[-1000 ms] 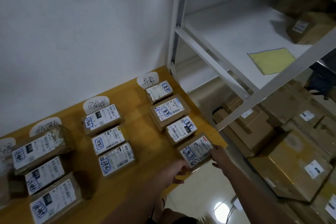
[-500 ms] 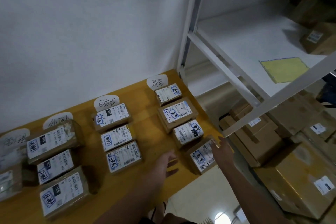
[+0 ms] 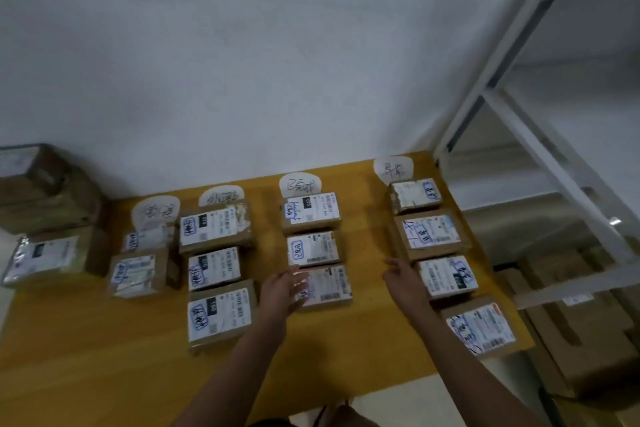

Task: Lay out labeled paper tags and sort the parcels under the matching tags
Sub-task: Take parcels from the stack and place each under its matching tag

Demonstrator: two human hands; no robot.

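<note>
Sorting seems nearly done; left hand and right hand, spread and empty mid-frame, probably next fetch the parcels at far left.

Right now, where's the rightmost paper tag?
In the head view, the rightmost paper tag lies at the far right corner of the table, behind the first parcel of the right-hand column, beside the white shelf frame.
</note>
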